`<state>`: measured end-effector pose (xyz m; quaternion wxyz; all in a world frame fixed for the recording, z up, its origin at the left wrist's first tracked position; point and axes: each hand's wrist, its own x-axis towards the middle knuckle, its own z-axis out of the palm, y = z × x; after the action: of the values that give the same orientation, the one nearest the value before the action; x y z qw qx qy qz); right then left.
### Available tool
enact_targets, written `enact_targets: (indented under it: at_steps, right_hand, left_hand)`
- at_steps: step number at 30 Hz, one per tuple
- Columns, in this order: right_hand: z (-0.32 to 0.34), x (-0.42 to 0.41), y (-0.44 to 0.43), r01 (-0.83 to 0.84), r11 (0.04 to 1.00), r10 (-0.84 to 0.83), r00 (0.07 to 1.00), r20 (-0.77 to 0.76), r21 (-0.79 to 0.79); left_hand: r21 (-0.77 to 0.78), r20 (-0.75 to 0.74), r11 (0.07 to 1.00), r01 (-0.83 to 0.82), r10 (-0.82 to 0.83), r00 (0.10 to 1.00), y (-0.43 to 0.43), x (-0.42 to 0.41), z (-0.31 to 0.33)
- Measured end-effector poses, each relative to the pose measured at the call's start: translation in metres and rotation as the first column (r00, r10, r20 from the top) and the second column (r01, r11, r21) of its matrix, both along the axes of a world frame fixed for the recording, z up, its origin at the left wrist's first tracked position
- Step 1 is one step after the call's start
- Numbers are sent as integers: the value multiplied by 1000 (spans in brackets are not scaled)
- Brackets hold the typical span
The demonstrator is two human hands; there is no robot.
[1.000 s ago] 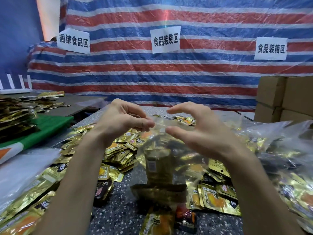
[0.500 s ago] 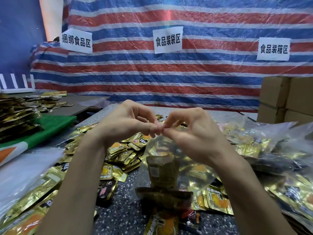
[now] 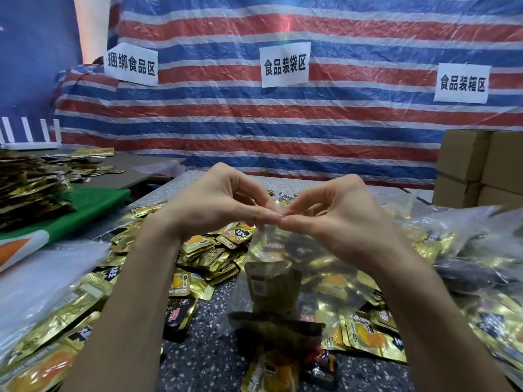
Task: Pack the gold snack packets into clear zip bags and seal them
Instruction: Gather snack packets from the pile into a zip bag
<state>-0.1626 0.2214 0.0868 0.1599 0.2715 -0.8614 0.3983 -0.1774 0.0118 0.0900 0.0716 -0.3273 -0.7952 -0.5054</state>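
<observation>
- Fingertips (image 3: 266, 217) meet: left hand (image 3: 215, 210) and right hand (image 3: 339, 222) both pinch the top edge of a clear zip bag (image 3: 283, 250).
- Thin, crinkled plastic hangs over the speckled table (image 3: 209, 346), bulging with foil pouches.
- Flat, glossy gold packets (image 3: 203, 250) lie heaped below.
- Striped woven tarp (image 3: 283, 123) hangs behind.

Even bright light, foil glare, edge distortion
</observation>
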Motion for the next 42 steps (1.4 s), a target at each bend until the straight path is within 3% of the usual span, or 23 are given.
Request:
enact_targets:
  at_steps: [8, 23, 42]
  right_hand:
    - [3, 1, 4, 11, 1000, -11, 1000, 17, -23]
    - [2, -10, 27, 106, 993, -109, 992, 67, 43]
    - [1, -13, 40, 134, 986, -152, 968, 200, 98]
  left_hand:
    - [242, -56, 970, 12, 1, 998, 9, -10, -13]
    - [347, -19, 918, -190, 210, 978, -2, -27, -22]
    - [505, 89, 699, -506, 541, 836, 0, -46, -37]
